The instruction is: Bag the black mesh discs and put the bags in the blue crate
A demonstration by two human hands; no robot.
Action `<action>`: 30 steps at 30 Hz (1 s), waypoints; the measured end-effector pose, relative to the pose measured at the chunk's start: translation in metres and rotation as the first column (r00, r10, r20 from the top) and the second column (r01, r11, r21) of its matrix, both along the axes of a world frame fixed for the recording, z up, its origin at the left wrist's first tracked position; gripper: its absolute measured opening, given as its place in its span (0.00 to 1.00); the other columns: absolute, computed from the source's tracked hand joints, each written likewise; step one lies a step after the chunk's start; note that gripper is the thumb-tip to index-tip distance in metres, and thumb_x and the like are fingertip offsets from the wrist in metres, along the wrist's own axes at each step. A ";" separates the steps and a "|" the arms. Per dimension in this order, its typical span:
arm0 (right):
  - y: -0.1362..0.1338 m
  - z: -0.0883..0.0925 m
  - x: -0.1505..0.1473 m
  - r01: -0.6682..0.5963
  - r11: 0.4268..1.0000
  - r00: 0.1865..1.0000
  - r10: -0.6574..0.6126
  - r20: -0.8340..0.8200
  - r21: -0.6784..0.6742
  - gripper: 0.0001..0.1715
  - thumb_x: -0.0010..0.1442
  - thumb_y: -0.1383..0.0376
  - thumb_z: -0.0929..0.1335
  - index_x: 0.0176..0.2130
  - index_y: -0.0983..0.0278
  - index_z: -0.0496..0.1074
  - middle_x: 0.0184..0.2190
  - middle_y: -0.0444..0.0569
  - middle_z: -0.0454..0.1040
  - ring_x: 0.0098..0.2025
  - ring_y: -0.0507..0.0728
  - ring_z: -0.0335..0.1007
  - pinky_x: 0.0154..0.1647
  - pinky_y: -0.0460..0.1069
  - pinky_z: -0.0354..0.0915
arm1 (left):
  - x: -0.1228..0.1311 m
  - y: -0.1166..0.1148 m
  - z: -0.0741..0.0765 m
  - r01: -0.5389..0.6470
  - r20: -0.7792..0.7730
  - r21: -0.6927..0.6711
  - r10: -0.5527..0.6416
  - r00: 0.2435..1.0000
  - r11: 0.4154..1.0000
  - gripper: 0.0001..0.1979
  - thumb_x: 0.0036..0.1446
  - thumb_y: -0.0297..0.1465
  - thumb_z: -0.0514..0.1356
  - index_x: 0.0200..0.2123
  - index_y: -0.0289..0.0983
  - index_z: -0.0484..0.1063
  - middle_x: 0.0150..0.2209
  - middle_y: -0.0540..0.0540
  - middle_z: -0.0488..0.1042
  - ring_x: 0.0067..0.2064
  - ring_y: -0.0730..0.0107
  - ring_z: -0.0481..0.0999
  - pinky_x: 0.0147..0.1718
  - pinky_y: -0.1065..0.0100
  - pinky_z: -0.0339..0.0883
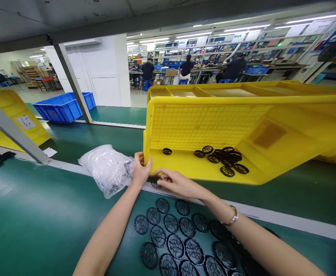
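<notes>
My left hand (140, 170) grips the near left corner of a tilted yellow plastic tray (202, 126). Close beside it, my right hand (177, 183) pinches a small black part (153, 179) at the tray's front lip. Several black round grille discs (224, 158) lie inside the tray at its low edge. Many more of the same discs (176, 239) are laid flat in rows on the green surface between my forearms. A crumpled clear plastic bag (107, 168) lies just left of my left hand.
A white strip (271, 214) runs along the green belt. A blue crate (64, 106) and another yellow tray (9, 115) sit at the far left, behind a slanted grey frame bar (9, 130). People sit at benches far behind (185, 67).
</notes>
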State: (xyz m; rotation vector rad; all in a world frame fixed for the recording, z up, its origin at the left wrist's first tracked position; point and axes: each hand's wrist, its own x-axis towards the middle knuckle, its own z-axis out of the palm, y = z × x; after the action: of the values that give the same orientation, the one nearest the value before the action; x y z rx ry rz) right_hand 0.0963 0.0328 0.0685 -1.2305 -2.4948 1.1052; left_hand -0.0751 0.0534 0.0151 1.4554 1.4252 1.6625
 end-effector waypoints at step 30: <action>-0.020 -0.012 0.011 -0.148 0.983 0.988 0.142 -0.060 -0.110 0.38 0.56 0.40 0.63 0.51 0.64 0.73 0.43 0.45 0.71 0.36 0.33 0.60 0.40 0.31 0.58 | -0.001 0.000 0.002 -0.047 -0.064 0.053 0.050 0.997 0.997 0.14 0.61 0.38 0.60 0.45 0.37 0.61 0.40 0.42 0.76 0.41 0.66 0.79 0.37 0.68 0.72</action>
State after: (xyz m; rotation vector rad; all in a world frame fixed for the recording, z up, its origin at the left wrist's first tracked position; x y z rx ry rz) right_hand 0.1073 0.0128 0.0569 -1.0455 -2.5479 1.3131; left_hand -0.0764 0.0537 0.0175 1.5278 1.4737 1.7072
